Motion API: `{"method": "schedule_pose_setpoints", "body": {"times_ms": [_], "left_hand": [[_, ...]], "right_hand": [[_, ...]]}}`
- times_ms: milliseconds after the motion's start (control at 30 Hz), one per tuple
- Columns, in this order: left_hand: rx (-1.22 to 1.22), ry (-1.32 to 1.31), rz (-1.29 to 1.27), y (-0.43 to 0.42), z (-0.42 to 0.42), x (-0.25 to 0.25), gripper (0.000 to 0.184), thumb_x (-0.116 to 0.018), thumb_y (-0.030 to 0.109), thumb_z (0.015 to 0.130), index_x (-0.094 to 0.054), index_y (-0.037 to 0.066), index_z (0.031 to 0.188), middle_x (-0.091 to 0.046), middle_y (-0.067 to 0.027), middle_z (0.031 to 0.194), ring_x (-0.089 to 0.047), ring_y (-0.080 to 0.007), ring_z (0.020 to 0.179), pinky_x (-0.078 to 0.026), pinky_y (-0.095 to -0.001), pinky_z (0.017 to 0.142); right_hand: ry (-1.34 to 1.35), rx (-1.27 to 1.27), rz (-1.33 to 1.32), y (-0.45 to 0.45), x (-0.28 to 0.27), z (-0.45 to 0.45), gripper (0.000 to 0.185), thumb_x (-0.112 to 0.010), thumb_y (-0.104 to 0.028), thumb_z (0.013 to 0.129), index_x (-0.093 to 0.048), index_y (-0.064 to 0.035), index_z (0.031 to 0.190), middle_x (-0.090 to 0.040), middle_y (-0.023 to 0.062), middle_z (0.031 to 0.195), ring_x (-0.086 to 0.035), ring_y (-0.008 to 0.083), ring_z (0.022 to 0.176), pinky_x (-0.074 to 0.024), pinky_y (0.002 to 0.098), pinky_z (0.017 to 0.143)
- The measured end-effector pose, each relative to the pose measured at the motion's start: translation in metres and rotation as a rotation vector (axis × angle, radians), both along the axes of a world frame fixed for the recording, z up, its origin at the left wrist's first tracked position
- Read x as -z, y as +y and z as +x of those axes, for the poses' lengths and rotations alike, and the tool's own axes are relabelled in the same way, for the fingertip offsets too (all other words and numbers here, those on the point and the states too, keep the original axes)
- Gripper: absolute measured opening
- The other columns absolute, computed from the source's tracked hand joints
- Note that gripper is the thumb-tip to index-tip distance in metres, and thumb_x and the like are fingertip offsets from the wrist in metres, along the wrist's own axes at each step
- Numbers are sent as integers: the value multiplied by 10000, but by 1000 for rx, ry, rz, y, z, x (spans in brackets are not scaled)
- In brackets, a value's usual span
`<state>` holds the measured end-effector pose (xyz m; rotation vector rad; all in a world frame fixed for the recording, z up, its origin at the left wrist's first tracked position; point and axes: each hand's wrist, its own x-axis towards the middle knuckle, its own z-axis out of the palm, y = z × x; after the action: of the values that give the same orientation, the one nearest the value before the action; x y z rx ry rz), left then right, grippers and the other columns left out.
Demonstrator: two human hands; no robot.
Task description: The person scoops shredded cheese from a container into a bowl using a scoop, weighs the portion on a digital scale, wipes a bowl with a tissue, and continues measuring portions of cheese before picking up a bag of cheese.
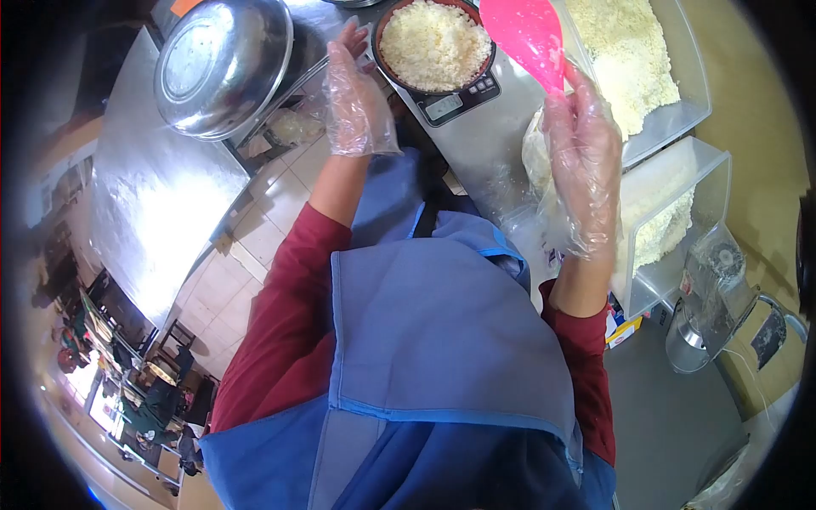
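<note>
My right hand (585, 166), in a clear plastic glove, grips the handle of a pink scoop (523, 36). The scoop's broad head is raised just right of a dark round bowl (380, 61). White, crumbly grated food (433, 47) is heaped in that bowl, which stands on a digital kitchen scale (459, 100). My left hand (353, 98), gloved too, is beside the bowl's left rim with its fingers stretched out and nothing in them. Whether its fingertips touch the rim I cannot tell. The scale's display is too small to read.
A clear bin (693, 81) of pale crumbly food stands at the upper right, a second clear bin (714, 178) below it. A large upturned metal bowl (223, 68) lies at the upper left. A plastic bag (535, 157) sits near my right wrist.
</note>
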<state>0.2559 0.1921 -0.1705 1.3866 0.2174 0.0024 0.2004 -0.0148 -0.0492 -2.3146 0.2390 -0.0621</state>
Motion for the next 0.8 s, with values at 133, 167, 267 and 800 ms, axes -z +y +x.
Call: {"method": "schedule_pose_setpoints", "body": {"times_ms": [133, 167, 267, 800], "left_hand": [[-110, -134, -57, -17, 2, 28, 662, -147, 490, 1035, -350, -9, 1419, -443, -164, 1343, -404, -234, 1272, -263, -336, 1117], [-115, -138, -59, -20, 3, 28, 662, -147, 490, 1035, -350, -9, 1419, -443, -164, 1343, -404, -234, 1272, -263, -336, 1117], [-188, -117, -299, -27, 4, 28, 758, -224, 589, 994, -318, -21, 1434, -382, -136, 1430, -348, -230, 1342, -224, -367, 1152], [-135, -49, -528, -42, -3, 14, 913, -219, 720, 922, -114, 35, 1516, -197, -118, 1541, -227, -241, 1410, -161, -373, 1165]], "right_hand": [[-141, -193, -308, 20, 17, 6, 358, -547, -175, 951, -565, -90, 1298, -643, 118, 758, -616, 194, 626, -473, 358, 584], [-146, -197, -310, 25, 21, 4, 358, -547, -175, 951, -565, -90, 1298, -643, 118, 758, -616, 194, 626, -473, 358, 584], [-120, -303, -509, 41, 24, 2, 418, -537, -138, 908, -540, -71, 1320, -643, 150, 854, -628, 277, 715, -463, 423, 600], [259, -274, -183, 55, 58, 28, 296, -508, -161, 912, -609, -37, 1161, -634, 263, 977, -607, 429, 909, -490, 410, 773]]}}
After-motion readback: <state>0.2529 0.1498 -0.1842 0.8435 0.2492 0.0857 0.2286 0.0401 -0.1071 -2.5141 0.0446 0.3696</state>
